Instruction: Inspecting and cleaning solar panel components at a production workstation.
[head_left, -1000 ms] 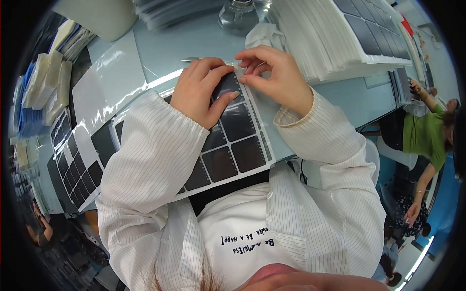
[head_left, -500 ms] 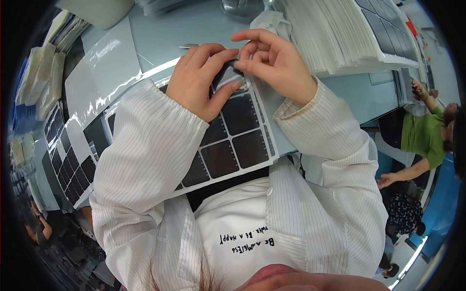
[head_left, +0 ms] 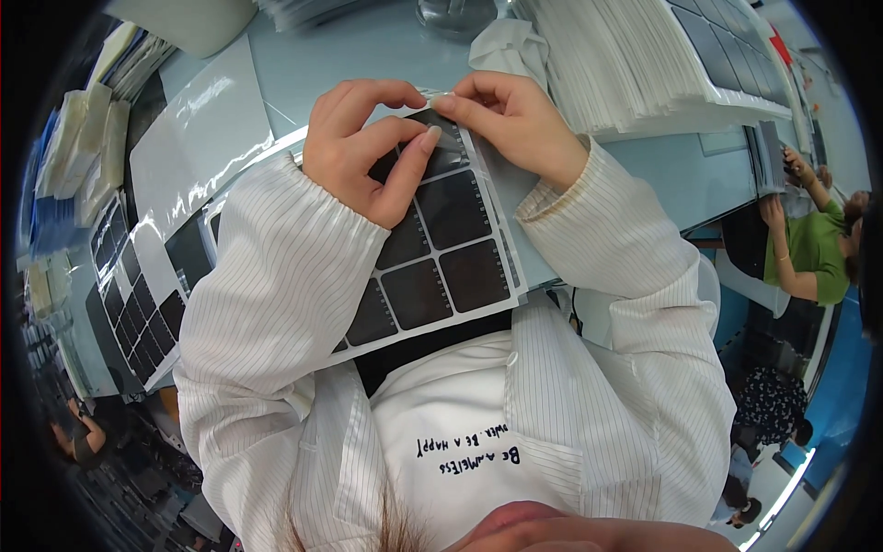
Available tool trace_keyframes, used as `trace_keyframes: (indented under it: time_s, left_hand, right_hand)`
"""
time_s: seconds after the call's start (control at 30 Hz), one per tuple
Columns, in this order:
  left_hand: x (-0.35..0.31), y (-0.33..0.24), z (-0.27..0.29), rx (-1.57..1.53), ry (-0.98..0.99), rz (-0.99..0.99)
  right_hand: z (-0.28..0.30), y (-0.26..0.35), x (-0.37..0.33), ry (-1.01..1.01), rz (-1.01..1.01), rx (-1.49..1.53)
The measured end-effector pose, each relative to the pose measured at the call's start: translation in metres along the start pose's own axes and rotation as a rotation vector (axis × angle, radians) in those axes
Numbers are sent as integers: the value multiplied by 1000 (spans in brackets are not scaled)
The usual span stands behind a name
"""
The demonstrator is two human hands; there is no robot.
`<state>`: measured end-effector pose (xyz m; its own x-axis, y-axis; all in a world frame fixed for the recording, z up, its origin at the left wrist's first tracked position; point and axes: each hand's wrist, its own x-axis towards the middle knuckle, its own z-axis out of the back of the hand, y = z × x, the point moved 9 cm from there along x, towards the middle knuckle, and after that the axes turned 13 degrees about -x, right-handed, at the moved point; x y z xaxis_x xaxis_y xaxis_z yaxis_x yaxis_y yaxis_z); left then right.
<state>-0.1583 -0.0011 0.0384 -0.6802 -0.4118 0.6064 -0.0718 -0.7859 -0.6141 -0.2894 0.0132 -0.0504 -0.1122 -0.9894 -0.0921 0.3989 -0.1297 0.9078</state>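
Observation:
In front of me lies a white-bordered sheet with rows of dark glossy squares [head_left: 451,210]. My left hand [head_left: 357,152] is over its far part, index finger stretched to the sheet's far edge and thumb held apart from it above a dark square. My right hand [head_left: 526,129] is at the far right corner, thumb and index finger pinched together beside the left index fingertip. What sits in that pinch is too small to make out. Shiny reflections lie on the corner square below the fingertips.
A tall stack of white sheets [head_left: 612,78] stands at the far right, with crumpled white tissue [head_left: 510,48] beside it. A glossy pale sheet [head_left: 198,138] lies at left, near another dark-squared sheet [head_left: 138,304]. Packets [head_left: 97,147] fill the left edge. A person in green [head_left: 814,248] is at right.
My right fingers have closed into a pinch at the sheet's corner. My left hand has shifted slightly left, its thumb lifting and fingers spreading. The person in green has drawn an arm in.

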Motion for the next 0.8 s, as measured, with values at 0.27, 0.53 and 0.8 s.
trace_keyframes:
  time_s: [0.27,0.53,0.8]
  left_hand:
    - [-6,-4,0,-136,145,128]
    - [-75,-31,18,-15,565,470]
    - [-297,-25,228,-190,-219,846]
  right_hand:
    - [0,5,-1,-77,98,7]
    - [1,-1,-1,-112,109,54]
    - [-5,1,2,-83,107,57]
